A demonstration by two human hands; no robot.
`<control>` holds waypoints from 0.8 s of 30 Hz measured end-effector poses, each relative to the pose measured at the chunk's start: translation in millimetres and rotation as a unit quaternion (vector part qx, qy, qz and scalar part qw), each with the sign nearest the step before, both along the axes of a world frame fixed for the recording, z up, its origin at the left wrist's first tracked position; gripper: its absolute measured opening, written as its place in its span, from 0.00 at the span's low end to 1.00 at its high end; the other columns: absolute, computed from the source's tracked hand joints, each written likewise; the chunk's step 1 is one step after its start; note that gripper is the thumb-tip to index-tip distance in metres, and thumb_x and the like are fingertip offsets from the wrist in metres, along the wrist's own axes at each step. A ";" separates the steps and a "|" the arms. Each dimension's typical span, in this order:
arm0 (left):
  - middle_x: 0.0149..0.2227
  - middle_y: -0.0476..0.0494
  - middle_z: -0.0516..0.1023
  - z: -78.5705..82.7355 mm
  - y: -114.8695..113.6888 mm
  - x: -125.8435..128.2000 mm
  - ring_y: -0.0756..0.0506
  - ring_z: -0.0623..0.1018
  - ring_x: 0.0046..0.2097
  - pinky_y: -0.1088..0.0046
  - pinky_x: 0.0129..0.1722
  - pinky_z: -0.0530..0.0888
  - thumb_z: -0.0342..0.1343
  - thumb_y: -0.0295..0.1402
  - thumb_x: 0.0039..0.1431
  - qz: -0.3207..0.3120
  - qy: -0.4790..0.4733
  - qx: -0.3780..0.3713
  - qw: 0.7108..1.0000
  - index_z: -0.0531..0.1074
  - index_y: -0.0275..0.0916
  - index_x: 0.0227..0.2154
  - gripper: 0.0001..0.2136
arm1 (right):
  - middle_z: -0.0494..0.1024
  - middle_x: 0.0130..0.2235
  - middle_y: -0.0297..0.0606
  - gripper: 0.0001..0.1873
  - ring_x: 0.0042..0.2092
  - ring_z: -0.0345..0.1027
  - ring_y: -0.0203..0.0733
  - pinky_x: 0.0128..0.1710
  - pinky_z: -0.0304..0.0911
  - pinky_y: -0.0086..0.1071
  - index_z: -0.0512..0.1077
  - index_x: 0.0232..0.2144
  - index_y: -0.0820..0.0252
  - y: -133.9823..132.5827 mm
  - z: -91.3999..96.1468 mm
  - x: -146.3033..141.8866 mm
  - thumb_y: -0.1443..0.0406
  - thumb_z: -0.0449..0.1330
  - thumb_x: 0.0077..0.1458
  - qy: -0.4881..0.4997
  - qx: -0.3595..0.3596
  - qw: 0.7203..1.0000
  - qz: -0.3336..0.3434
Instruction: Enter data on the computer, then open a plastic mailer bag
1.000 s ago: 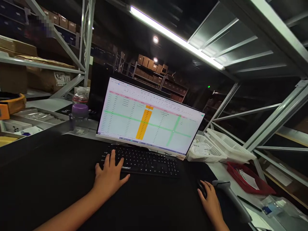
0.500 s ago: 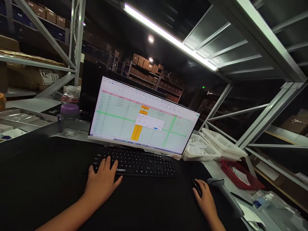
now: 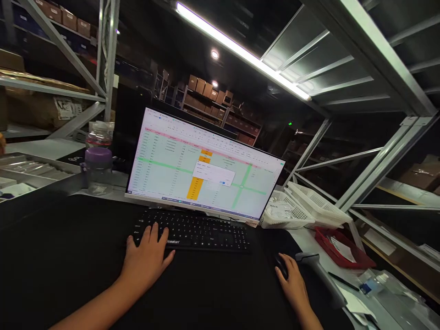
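Note:
My left hand point(image 3: 146, 256) lies with fingers spread on the left end of a black keyboard point(image 3: 206, 236). Under the fingers of my right hand point(image 3: 294, 282) is a black computer mouse point(image 3: 281, 266), partly covered by them. Behind the keyboard stands a monitor point(image 3: 168, 183) with a spreadsheet: pink header, an orange column, green crossing bands. A small white dialog box point(image 3: 213, 174) with a blue button is up mid-screen; its text is too small to read. Just right of my right hand lies a grey handheld scanner point(image 3: 323, 277).
A purple-lidded bottle point(image 3: 98, 172) and another clear bottle point(image 3: 99, 134) stand left of the monitor. White baskets point(image 3: 287, 213), a red tray point(image 3: 343, 250) and a clear plastic bottle point(image 3: 374, 282) are on the right. Metal rack posts point(image 3: 388, 156) rise at both sides. A black mat point(image 3: 213, 293) covers the desk.

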State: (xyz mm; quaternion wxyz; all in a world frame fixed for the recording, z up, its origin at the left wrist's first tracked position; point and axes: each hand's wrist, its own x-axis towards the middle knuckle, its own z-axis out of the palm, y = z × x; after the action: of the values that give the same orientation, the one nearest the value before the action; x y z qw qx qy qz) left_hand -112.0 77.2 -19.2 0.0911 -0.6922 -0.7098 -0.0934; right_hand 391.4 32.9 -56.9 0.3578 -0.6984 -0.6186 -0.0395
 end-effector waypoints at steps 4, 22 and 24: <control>0.72 0.19 0.60 -2.1 1.0 -0.5 0.25 0.62 0.72 0.32 0.64 0.59 0.43 0.43 0.64 -0.003 0.002 0.008 1.000 0.63 0.34 0.68 0.32 | 0.73 0.62 0.45 0.25 0.61 0.71 0.54 0.61 0.69 0.47 0.77 0.54 0.54 -1.5 0.5 0.0 0.52 0.54 0.60 -0.018 -0.015 1.000 0.002; 0.73 0.21 0.58 1.4 -0.5 1.7 0.26 0.60 0.73 0.32 0.65 0.59 0.42 0.43 0.66 0.005 0.034 -0.018 0.999 0.61 0.35 0.69 0.31 | 0.73 0.60 0.44 0.23 0.59 0.73 0.51 0.59 0.70 0.45 0.77 0.52 0.54 -4.9 2.4 2.2 0.55 0.54 0.58 -0.032 -0.018 0.999 0.009; 0.73 0.20 0.58 2.1 -0.8 1.8 0.26 0.60 0.73 0.32 0.65 0.59 0.42 0.43 0.67 0.003 0.037 -0.024 0.999 0.60 0.34 0.69 0.31 | 0.73 0.60 0.43 0.23 0.59 0.73 0.51 0.58 0.71 0.44 0.77 0.52 0.53 -5.3 2.5 2.1 0.56 0.54 0.58 -0.032 -0.016 0.999 0.008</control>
State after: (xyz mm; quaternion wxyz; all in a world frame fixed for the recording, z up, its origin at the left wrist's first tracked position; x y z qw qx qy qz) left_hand -110.2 76.4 -17.1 0.1008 -0.6949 -0.7102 -0.0504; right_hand 393.5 27.6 -54.4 0.3266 -0.6973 -0.6361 -0.0488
